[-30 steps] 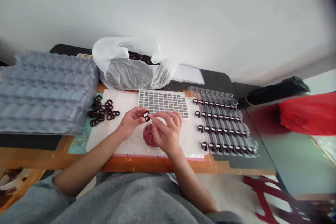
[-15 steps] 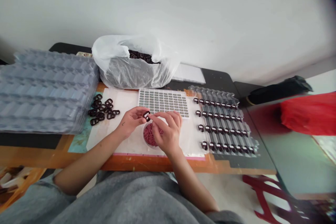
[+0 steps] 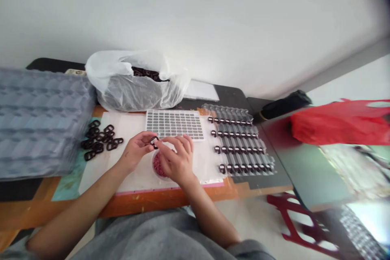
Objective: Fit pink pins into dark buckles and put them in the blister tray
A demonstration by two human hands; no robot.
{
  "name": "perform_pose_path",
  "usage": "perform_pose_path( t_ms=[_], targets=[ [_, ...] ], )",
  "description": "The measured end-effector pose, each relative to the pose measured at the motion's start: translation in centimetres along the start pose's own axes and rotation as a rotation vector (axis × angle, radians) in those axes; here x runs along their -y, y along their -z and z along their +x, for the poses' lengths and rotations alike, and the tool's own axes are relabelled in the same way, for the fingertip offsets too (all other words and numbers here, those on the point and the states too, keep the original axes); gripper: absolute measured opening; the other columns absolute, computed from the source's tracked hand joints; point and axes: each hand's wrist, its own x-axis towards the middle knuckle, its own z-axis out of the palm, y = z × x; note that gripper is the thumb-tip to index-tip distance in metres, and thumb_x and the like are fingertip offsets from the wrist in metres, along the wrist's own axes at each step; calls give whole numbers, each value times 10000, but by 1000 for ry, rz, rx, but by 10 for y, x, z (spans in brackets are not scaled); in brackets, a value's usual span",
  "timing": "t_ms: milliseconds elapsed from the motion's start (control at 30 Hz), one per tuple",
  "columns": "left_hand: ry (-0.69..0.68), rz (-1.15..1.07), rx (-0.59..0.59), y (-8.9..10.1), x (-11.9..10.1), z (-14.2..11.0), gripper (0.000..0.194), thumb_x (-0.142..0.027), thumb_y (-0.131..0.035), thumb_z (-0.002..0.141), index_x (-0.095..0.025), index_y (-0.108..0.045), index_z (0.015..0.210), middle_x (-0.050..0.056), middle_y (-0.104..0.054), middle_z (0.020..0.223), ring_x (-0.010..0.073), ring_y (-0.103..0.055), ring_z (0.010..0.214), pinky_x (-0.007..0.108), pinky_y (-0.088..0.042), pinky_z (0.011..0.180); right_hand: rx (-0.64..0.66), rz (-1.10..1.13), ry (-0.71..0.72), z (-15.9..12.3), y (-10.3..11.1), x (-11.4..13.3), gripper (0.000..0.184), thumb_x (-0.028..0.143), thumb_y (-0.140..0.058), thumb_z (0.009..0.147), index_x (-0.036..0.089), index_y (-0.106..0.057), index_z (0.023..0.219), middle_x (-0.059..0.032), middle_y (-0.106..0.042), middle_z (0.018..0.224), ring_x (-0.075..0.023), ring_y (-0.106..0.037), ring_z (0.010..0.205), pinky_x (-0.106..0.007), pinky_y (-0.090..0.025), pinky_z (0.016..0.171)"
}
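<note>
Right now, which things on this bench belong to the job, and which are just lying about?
Job: left hand, right hand, small dark plastic buckle, round dish of thin red loops, clear tray of lined-up buckles.
Lying about: red plastic bag, black rolled bundle, red plastic stool.

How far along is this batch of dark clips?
Done: four rows of dark clips sit in the clear tray on the right. In hand: the left hand pinches one dark clip above a dish of red bits, with the right hand close against it. Remaining: a loose pile of clips on the white sheet, more in the plastic bag, and a stack of clear trays.
</note>
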Motion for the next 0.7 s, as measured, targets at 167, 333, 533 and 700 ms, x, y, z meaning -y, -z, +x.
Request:
perform_pose_path(
  t_ms=[167, 333, 533, 700],
  targets=[
    [6, 47, -44, 3, 2, 2, 501, -370, -948, 461, -183, -749, 881, 30, -710, 714, 135, -621, 644, 227, -494, 624, 69, -11, 14, 1, 2, 0, 366, 217, -572, 867, 349, -664, 1195, 17, -689, 1093, -165, -547, 1041, -389, -327, 1096],
    [29, 80, -90, 1, 0, 2, 537, -427, -946, 423, -184, -751, 860, 48, -720, 709, 165, -636, 630, 244, -502, 587, -35, -46, 38, 0, 2, -3, 199, 260, -617, 895, 366, -723, 1026, 55, -716, 1001, -134, -562, 977, -336, -365, 1058],
    [61, 127, -55, 0, -5, 2, 509, -422, -945, 427, -194, -760, 842, 64, -736, 721, 205, -677, 687, 284, -543, 666, -41, -94, 86, -4, 1, -14, 143, 282, -646, 906, 397, -723, 938, 98, -709, 963, -125, -552, 960, -346, -369, 1055],
    [41, 225, -10, 8, -2, 4, 472, -392, -919, 512, -208, -763, 918, 80, -751, 827, 227, -688, 787, 303, -545, 732, 61, -152, 134, 2, 10, -14, 116, 330, -625, 913, 404, -711, 936, 112, -715, 991, -145, -594, 980, -343, -420, 1043]
  ],
)
